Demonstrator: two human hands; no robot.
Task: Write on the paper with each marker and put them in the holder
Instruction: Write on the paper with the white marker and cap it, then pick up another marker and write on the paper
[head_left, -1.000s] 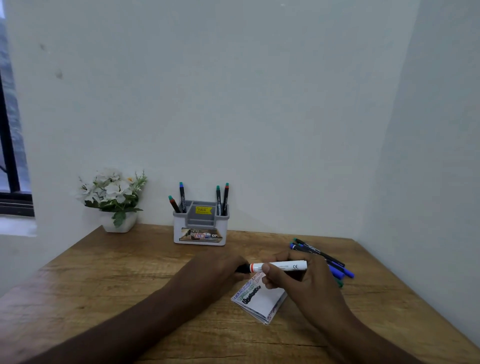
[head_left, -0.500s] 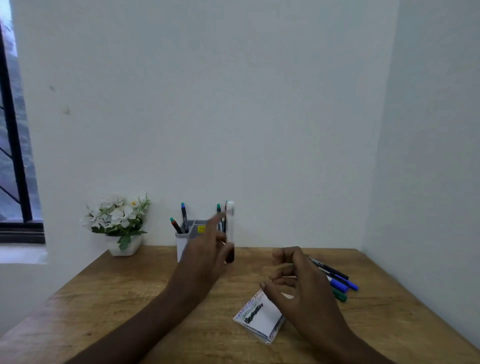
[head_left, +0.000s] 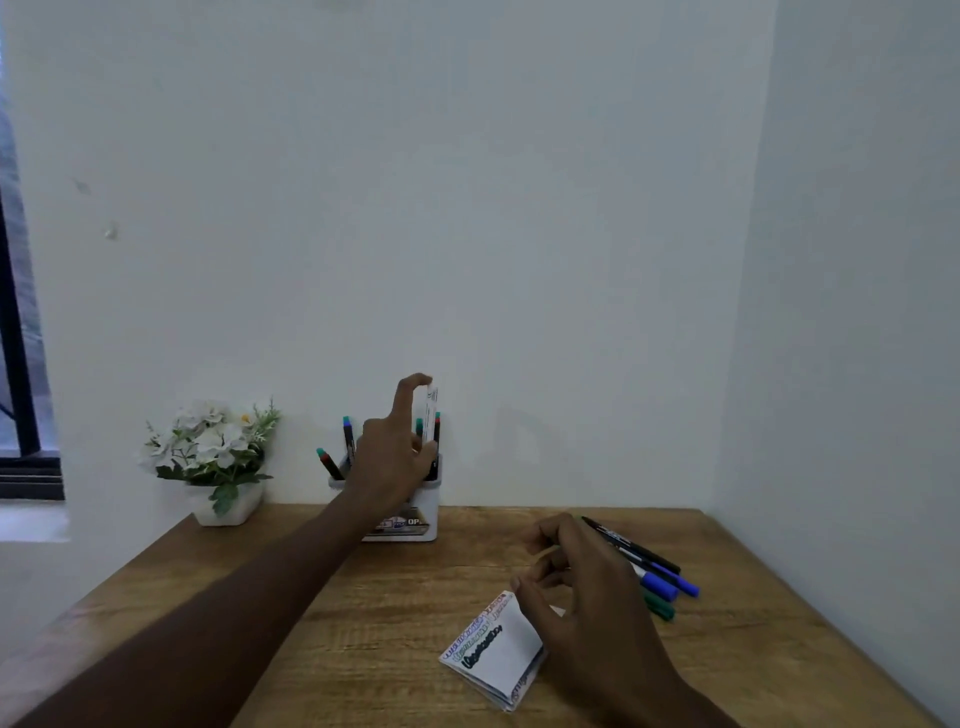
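My left hand (head_left: 396, 452) reaches over the white and grey holder (head_left: 427, 512) at the back of the wooden desk. It grips a white marker (head_left: 430, 415) upright, with the marker's lower end inside the holder's right side. Several thin markers (head_left: 347, 436) stand in the holder. My right hand (head_left: 587, 597) hovers with loosely curled fingers and nothing in it, just above the folded paper (head_left: 498, 654), which carries coloured scribbles. A small pile of loose markers (head_left: 655, 574) lies right of that hand.
A white pot of white flowers (head_left: 215, 462) stands at the back left of the desk (head_left: 322, 613). Walls close off the back and the right side. A window frame (head_left: 15, 338) runs down the left edge.
My left hand took the white marker from both hands, carried it up and back, and now stands it in the holder. My right hand let go and stayed over the paper.
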